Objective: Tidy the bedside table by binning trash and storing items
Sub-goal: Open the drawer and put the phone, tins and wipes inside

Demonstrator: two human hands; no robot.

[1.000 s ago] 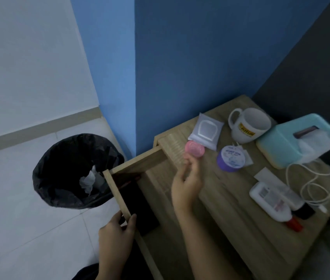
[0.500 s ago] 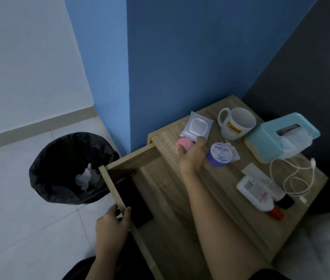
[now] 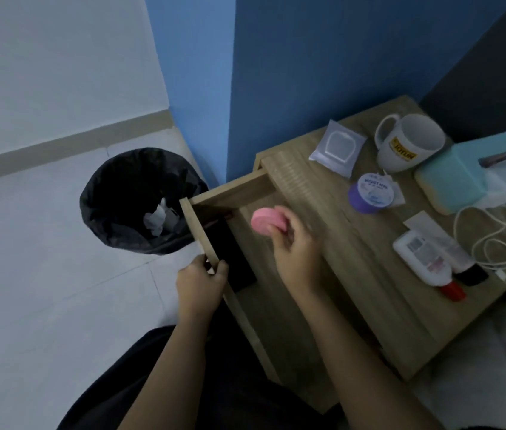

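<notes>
Left hand [image 3: 200, 285] clamped on drawer front [image 3: 202, 240], holding open. Right hand [image 3: 295, 243], fingers pinching pink disc [image 3: 268, 221], probably a small compact, above drawer [image 3: 255, 243] by tabletop's left edge. Storing underway; next, lowering inside and letting go.

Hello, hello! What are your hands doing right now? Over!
Left hand grips drawer front. Right hand holds pink tin over open drawer. Nothing blocking the drop.
</notes>
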